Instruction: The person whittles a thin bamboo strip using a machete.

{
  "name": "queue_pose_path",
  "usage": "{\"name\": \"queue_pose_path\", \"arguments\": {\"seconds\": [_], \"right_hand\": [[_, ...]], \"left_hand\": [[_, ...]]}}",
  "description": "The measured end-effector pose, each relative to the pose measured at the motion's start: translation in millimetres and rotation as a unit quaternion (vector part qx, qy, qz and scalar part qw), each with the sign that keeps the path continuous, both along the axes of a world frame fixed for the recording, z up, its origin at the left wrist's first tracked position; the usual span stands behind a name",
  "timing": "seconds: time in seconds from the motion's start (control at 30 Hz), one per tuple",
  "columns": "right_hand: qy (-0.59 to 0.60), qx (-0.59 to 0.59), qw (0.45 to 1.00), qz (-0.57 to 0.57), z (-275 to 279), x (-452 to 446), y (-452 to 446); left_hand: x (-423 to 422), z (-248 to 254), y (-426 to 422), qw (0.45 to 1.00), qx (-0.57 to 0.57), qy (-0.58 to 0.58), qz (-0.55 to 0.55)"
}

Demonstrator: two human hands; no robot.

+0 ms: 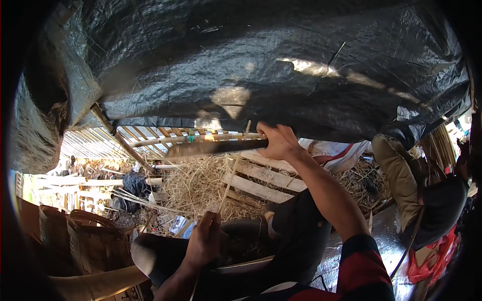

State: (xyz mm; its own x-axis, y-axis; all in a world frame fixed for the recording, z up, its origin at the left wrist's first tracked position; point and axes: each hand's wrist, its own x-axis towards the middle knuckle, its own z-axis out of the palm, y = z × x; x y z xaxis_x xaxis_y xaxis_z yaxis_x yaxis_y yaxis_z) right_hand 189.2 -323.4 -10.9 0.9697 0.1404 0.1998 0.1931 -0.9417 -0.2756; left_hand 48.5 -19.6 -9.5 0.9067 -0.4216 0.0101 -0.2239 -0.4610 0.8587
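Note:
My left hand [203, 243] is closed around the lower part of a thin, pale bamboo strip [230, 183], which slants up and away from me. A machete [216, 147] with a long, broad blade is in my right hand [281, 142], the fingers wrapped around its handle. The blade points left, roughly level, and crosses the strip near its upper end; I cannot tell whether the two touch. Motion smears the blade's tip. Both hands are above my bent legs in dark trousers [301, 226].
A black tarp [201, 65] hangs low overhead. Straw [193, 185] and a slatted wooden pallet [263, 185] lie in front. Woven baskets [98, 243] stand at left, by a thick bamboo pole [100, 283]. Another person's olive-clad leg [399, 175] and a red plastic bag [434, 258] are at right.

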Motion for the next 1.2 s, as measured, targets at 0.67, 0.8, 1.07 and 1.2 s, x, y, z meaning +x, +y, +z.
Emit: {"name": "queue_pose_path", "arguments": {"seconds": [0.67,0.8,1.07,1.2], "right_hand": [[0.074,0.053,0.995,-0.031,22,1,5],[0.068,0.035,0.996,-0.037,14,10,-4],[0.072,0.024,0.997,-0.019,20,12,8],[0.065,0.064,0.996,-0.02,21,14,11]], "left_hand": [[6,-4,2,1.0,-0.004,0.014,0.006],[5,7,2,1.0,0.004,0.02,0.009],[12,6,4,1.0,0.02,-0.007,0.005],[16,16,1,0.999,0.009,0.041,0.017]]}}
